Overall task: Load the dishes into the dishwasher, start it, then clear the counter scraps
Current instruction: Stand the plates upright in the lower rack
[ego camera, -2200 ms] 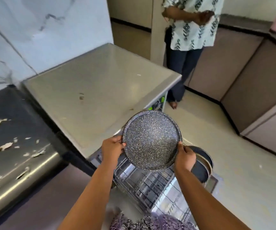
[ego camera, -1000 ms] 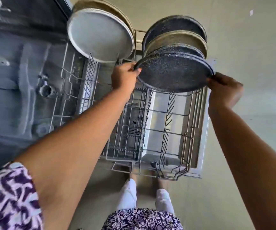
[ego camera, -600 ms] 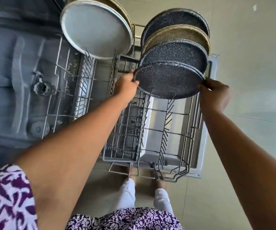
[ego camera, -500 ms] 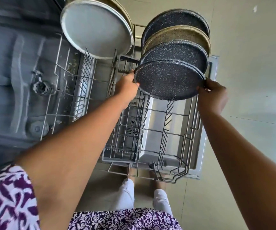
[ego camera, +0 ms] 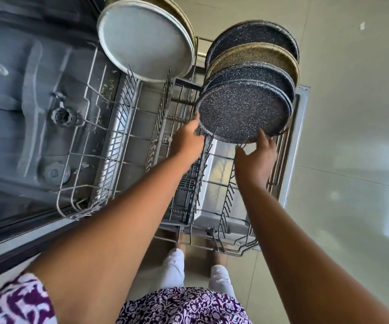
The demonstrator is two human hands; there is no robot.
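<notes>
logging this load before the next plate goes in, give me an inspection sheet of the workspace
surface: pulled-out wire dishwasher rack, near tines bare
job's things: four speckled round plates, nearest dark one standing on edge; grey round metal plate in the left row
clutter: specks on the rack floor
grippers: left hand fingertips at the nearest plate's rim; right hand open below it
cables: nothing seen
surroundings: open dishwasher tub, beige tiled floor

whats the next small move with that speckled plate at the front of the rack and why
Probably let go and draw both hands back. The front dark speckled plate already stands on edge among the tines of the lower rack, in line with the plates behind it. The left hand only touches its rim, and the right hand is open just below it.
</notes>
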